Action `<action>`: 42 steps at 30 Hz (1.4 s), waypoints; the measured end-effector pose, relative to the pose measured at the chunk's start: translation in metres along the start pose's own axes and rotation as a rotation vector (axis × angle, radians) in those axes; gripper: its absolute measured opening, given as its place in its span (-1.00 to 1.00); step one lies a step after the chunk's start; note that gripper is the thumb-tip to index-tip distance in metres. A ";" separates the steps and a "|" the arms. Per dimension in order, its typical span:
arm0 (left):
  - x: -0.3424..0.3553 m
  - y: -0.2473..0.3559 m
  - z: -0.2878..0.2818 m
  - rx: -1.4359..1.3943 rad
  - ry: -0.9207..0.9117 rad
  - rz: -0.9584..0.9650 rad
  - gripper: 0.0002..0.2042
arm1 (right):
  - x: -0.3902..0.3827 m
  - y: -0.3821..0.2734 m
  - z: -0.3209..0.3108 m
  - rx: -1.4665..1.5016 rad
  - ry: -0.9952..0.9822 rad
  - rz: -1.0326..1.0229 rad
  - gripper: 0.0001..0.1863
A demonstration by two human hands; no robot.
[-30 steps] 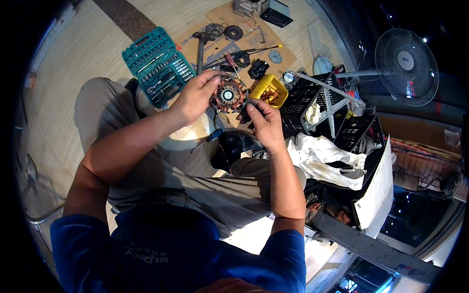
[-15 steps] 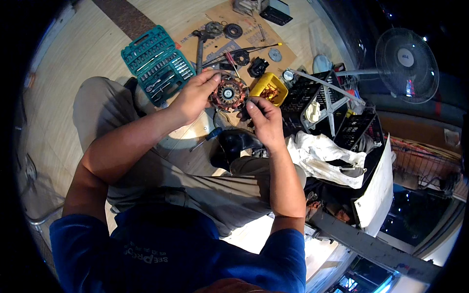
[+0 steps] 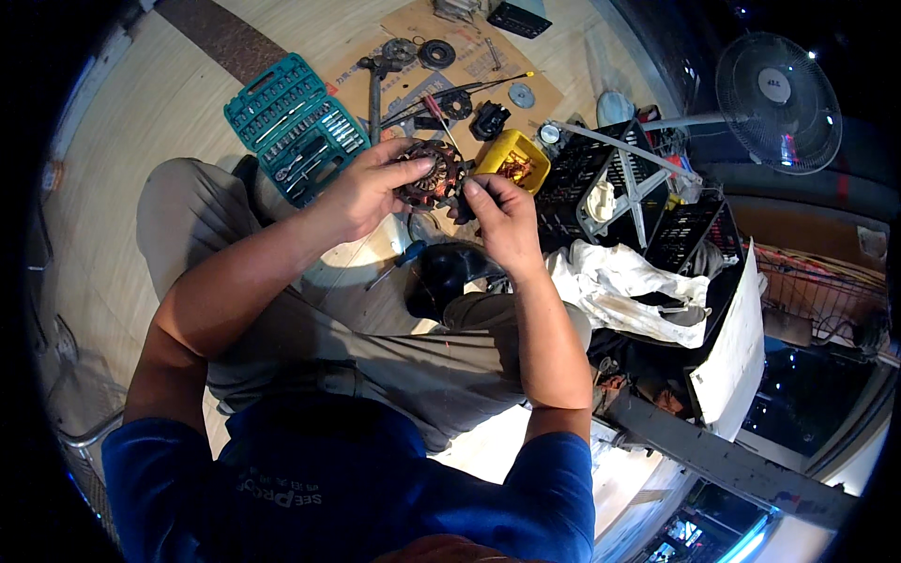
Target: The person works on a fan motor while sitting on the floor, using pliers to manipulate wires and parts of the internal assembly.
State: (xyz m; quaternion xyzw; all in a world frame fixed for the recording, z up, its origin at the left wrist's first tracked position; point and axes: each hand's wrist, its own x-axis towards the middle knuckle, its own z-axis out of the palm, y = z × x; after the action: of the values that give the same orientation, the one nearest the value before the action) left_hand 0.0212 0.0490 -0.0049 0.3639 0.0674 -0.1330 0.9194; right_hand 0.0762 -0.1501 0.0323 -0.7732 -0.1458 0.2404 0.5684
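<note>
I grip a round motor part with copper windings [image 3: 436,185] between both hands. My left hand [image 3: 374,188] is closed on its left side, the thumb lying across the face. My right hand [image 3: 502,218] pinches the dark right edge; what its curled fingers touch underneath is partly hidden. Just beyond sit a yellow tub [image 3: 516,147] with copper-coloured pieces and a red-handled screwdriver [image 3: 434,107]. A blue-handled screwdriver [image 3: 408,255] lies below the part, near my dark shoe [image 3: 434,281].
An open teal socket case [image 3: 291,127], a hammer [image 3: 374,101] and cardboard [image 3: 375,23] with loose dark parts lie ahead. At right are black crates [image 3: 685,235], a metal bracket [image 3: 627,188], a white cloth [image 3: 619,291] and a fan [image 3: 779,103]. My bent legs are below.
The wound part has tilted, so its face looks darker and its centre is less visible. My left thumb has moved across it. Both hands sit slightly higher in view.
</note>
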 end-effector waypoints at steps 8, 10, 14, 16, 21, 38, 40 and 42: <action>0.000 -0.001 -0.002 -0.098 0.017 -0.050 -0.67 | -0.002 -0.004 0.001 0.067 -0.017 -0.016 -0.78; 0.000 -0.001 -0.002 -0.100 0.019 -0.059 -0.68 | -0.001 -0.002 0.000 0.045 -0.047 -0.033 -0.75; -0.001 0.001 -0.001 -0.106 0.011 -0.068 -0.68 | -0.001 -0.004 0.001 0.009 -0.032 -0.010 -0.75; -0.002 0.001 0.000 -0.108 0.018 -0.076 -0.68 | -0.002 -0.005 0.000 0.002 -0.034 -0.012 -0.75; -0.002 -0.001 -0.002 -0.137 0.002 -0.091 -0.68 | -0.002 -0.004 0.003 0.064 -0.024 -0.001 -0.78; -0.004 -0.011 0.004 -0.338 -0.018 -0.396 -0.45 | 0.001 -0.007 0.005 0.158 -0.052 -0.102 -0.83; -0.003 -0.011 0.003 -0.337 -0.079 -0.447 -0.35 | 0.001 -0.012 0.006 0.173 -0.044 -0.113 -0.82; -0.002 -0.012 0.000 -0.329 -0.102 -0.446 -0.32 | 0.002 -0.011 0.006 0.187 -0.040 -0.126 -0.81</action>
State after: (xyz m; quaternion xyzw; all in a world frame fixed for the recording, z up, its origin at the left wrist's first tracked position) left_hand 0.0160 0.0410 -0.0119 0.1787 0.1199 -0.3375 0.9164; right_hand 0.0756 -0.1407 0.0412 -0.7012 -0.1822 0.2321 0.6491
